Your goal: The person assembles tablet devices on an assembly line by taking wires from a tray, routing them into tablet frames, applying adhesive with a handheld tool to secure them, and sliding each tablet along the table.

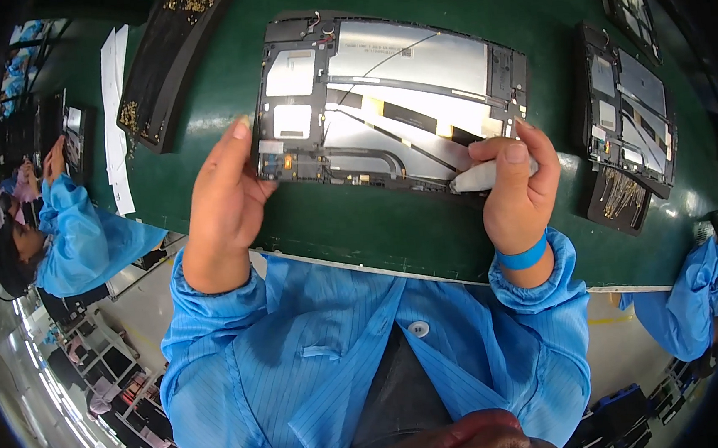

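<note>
An opened tablet (404, 96) lies before me on the green table, its inside facing up, with silvery plates, dark flat cables and thin antenna wires. My left hand (228, 191) grips its left edge, thumb on the rim and fingers curled underneath. Between the thumb and fingers of my right hand (523, 183) is a white object with a tapered tip (486, 176). That tip meets the tablet's near edge, right of its middle. A blue band (522, 256) circles my right wrist. What the white object is exactly, I cannot tell.
On the green table (361, 249), a long black tray (167, 75) with small golden parts stands at left beside white paper sheets (116, 124). To the right lie another opened tablet (630, 105), a further one (631, 5) and a black tray of thin cables (615, 199). Co-workers sit on both sides.
</note>
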`<move>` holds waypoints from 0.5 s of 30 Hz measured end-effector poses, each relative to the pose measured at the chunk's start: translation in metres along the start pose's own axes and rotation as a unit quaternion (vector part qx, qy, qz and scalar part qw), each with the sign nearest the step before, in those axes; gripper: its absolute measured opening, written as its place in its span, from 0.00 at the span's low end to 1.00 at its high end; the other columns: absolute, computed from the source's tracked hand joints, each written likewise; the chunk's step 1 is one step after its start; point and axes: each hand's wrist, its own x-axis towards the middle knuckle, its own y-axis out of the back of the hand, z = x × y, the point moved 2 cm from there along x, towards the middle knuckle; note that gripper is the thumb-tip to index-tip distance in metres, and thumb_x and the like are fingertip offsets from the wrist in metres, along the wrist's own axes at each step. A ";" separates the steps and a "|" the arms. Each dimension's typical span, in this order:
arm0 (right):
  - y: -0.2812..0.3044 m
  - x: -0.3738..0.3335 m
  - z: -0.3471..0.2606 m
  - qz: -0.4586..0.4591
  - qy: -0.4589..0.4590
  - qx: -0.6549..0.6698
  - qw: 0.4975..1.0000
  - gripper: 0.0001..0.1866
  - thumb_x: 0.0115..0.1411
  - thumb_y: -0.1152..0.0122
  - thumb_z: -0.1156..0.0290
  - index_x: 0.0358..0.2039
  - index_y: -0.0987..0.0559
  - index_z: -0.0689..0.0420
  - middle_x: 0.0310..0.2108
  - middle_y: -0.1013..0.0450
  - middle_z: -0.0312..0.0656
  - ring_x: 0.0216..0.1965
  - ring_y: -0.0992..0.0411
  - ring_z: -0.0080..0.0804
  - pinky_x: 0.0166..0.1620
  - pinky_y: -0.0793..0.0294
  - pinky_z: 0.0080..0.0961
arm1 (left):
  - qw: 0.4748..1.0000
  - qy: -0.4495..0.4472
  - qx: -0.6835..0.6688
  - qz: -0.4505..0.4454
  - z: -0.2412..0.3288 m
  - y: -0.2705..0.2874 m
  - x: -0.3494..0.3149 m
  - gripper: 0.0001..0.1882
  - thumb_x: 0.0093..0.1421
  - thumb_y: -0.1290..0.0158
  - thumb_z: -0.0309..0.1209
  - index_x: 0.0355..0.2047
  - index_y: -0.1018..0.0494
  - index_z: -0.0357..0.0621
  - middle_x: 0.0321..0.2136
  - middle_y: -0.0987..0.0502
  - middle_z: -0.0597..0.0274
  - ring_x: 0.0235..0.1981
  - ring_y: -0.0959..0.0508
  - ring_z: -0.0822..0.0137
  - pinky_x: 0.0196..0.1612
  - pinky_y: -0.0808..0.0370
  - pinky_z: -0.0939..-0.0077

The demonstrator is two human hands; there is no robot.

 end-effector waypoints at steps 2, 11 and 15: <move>0.005 -0.002 0.003 0.010 0.000 0.013 1.000 0.15 0.54 0.55 0.69 0.41 0.40 0.60 0.24 0.32 0.44 0.25 0.33 0.26 0.29 0.33 0.20 | 0.997 0.029 -0.077 0.011 0.000 -0.009 -0.006 0.17 0.56 0.62 0.35 0.40 0.39 0.34 0.31 0.29 0.60 0.29 0.28 0.72 0.30 0.29 0.81; 0.012 0.006 -0.001 0.058 -0.067 0.073 0.993 0.15 0.55 0.58 0.67 0.42 0.41 0.59 0.22 0.32 0.45 0.21 0.34 0.26 0.27 0.33 0.21 | 0.992 0.035 -0.068 -0.105 0.014 -0.020 -0.025 0.15 0.54 0.59 0.32 0.38 0.40 0.34 0.31 0.30 0.52 0.30 0.26 0.65 0.29 0.25 0.76; 0.015 0.013 -0.008 0.094 -0.122 0.136 0.979 0.15 0.56 0.60 0.66 0.42 0.42 0.58 0.21 0.33 0.45 0.19 0.35 0.27 0.25 0.33 0.23 | 0.992 0.018 -0.053 -0.116 0.032 -0.030 -0.013 0.15 0.53 0.60 0.29 0.38 0.41 0.29 0.33 0.30 0.49 0.32 0.27 0.61 0.35 0.28 0.68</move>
